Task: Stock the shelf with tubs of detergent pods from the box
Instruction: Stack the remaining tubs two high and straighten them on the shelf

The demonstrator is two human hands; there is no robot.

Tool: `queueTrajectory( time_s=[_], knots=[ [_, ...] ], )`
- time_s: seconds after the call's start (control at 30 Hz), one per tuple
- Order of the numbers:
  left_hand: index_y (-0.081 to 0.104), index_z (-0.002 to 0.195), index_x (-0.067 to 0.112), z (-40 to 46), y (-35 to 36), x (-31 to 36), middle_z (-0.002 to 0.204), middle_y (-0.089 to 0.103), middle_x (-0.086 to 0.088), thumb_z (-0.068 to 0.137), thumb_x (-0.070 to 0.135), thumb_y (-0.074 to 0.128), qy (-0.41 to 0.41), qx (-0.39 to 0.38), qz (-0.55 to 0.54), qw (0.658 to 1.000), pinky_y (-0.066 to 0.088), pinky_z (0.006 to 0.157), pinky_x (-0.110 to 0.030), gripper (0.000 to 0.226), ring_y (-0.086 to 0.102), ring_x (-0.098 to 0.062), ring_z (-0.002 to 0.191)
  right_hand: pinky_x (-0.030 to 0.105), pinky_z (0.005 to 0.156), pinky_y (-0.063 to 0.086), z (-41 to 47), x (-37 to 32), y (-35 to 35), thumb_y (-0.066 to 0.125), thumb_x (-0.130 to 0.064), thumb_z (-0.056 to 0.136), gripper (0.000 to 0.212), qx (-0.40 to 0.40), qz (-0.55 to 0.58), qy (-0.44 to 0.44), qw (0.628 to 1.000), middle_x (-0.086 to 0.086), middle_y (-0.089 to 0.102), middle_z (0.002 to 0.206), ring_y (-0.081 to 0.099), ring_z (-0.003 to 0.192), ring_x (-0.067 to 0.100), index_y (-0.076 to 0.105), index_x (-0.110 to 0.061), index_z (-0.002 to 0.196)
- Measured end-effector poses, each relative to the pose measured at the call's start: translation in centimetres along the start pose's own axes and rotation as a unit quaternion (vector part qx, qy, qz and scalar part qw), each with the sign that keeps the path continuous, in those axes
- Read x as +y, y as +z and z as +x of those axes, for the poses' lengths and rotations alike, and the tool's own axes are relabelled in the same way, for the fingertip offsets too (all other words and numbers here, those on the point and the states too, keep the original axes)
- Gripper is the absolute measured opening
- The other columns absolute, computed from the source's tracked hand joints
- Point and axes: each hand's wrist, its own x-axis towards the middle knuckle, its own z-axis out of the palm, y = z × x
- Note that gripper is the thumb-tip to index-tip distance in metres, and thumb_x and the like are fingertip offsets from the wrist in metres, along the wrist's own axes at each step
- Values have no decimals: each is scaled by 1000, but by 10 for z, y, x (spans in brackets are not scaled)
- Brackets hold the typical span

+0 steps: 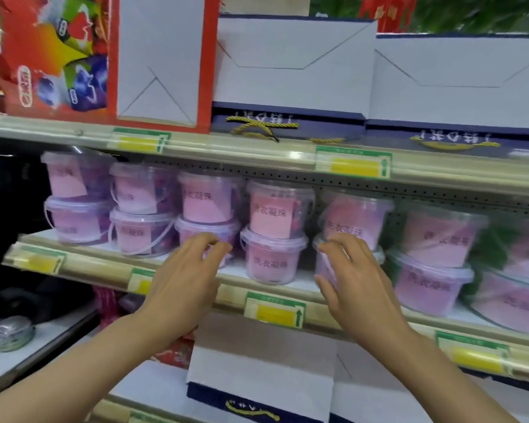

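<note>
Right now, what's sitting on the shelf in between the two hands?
In the head view, a stack of two tubs stands between the left hand and the right hand, with a yellow price tag below.

Up top: red gift box (pixel 55 56) at left end, 2 white-and-navy gift bags (pixel 290 71) with yellow cords beside it. Below: another bag (pixel 257 377). Yellow price tags (pixel 353 166) along rails.

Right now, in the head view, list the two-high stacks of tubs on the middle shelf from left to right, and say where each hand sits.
First stack → second stack → third stack, left hand in front → fourth stack → fifth stack, right hand in front → sixth stack.
</note>
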Motion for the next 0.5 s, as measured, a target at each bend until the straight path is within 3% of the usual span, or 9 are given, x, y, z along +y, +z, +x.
queueTrajectory(
  time_s=[0.23, 0.4, 0.5],
  knots=[
    [59, 111, 6, 21, 14, -50, 106, 59, -17, 51, 8, 87, 15, 62, -14, 998, 52, 61, -39, 66, 60, -37, 90, 37, 70, 53, 26, -35, 38, 85, -7, 57, 47, -1, -26, 32, 999, 13, 60, 103, 60, 93, 33, 63, -5, 98],
    [49, 101, 14, 32, 31, -67, 95, 52, -8, 49, -5, 79, 18, 67, -68, 995, 40, 40, -30, 63, 44, -26, 86, 36, 62, 46, 38, -46, 55, 81, 1, 55, 36, 24, -54, 55, 997, 8, 57, 87, 54, 76, 29, 62, -8, 85],
    [52, 93, 13, 39, 37, -71, 88, 51, -8, 53, -7, 77, 18, 85, -80, 993, 34, 39, -29, 50, 39, -23, 81, 35, 61, 43, 42, -47, 56, 80, 4, 55, 36, 28, -75, 57, 995, 6, 55, 83, 52, 72, 29, 59, -8, 82]
  ],
)
